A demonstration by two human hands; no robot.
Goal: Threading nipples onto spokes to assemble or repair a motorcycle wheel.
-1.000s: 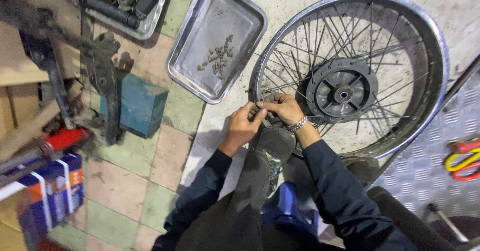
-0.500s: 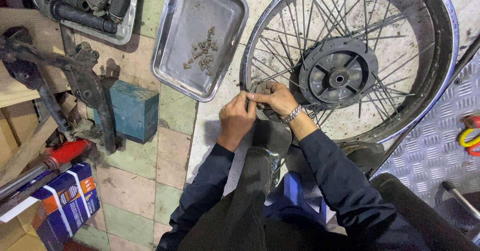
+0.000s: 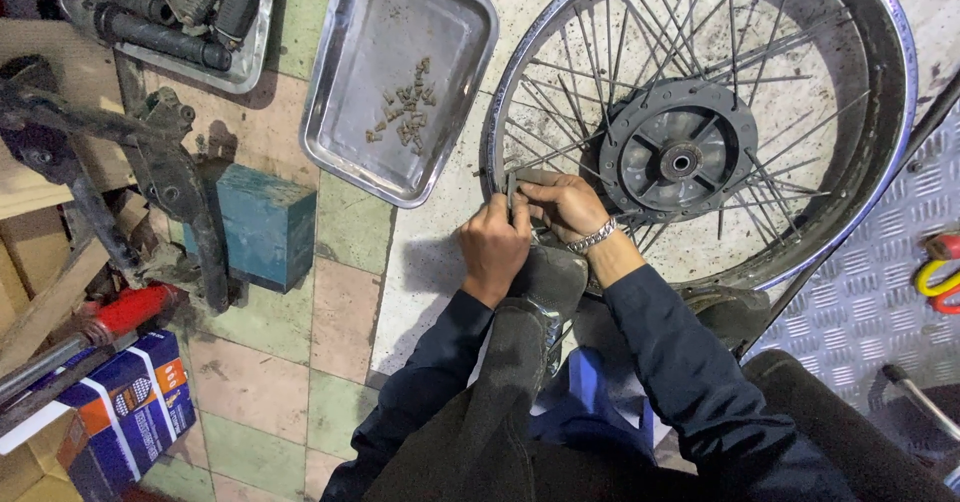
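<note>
A spoked motorcycle wheel [image 3: 880, 152] lies flat on the floor, its grey hub [image 3: 680, 162] in the middle. My left hand [image 3: 493, 244] and my right hand [image 3: 567, 205] meet at the wheel's near left rim. Both pinch a small grey tool [image 3: 520, 184] set against a spoke end at the rim. A metal bracelet [image 3: 590, 237] circles my right wrist. My dark shoe [image 3: 548, 280] presses on the rim just below the hands. A steel tray [image 3: 400, 72] to the upper left of the wheel holds several small spoke nipples [image 3: 403, 112].
A teal metal block [image 3: 262, 224] sits on the tiled floor to the left. Dark frame parts [image 3: 160, 177] and a second tray of greasy parts [image 3: 170, 12] lie at the upper left. A blue and orange box [image 3: 120, 412] is lower left. Chequer plate [image 3: 880, 292] covers the right.
The view has shifted slightly, so the wheel and trays sit further right and lower in frame. My hands stay together at the same spot on the rim, working the small tool.
</note>
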